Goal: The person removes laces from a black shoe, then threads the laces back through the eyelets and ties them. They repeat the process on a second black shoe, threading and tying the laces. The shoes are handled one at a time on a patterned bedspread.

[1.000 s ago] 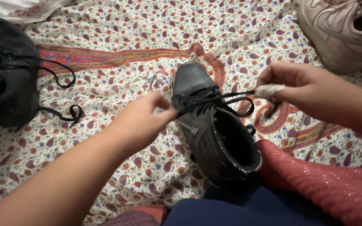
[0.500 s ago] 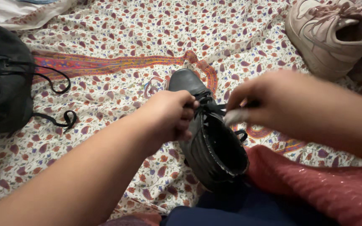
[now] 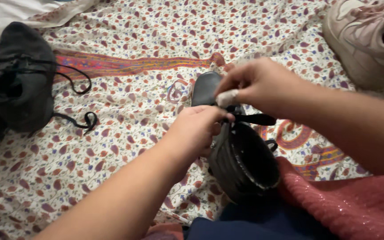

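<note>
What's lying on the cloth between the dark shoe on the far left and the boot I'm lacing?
In the head view, only the loose shoe's trailing black laces and bare patterned cloth lie between the dark shoe and the boot.

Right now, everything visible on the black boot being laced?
The black boot is an ankle-high shoe of smooth, leather-like material with a ribbed collar and open top. It lies on the flowered cloth, toe pointing away, heel against a red garment. The left hand and right hand meet over its front, pinching the black lace.
</note>
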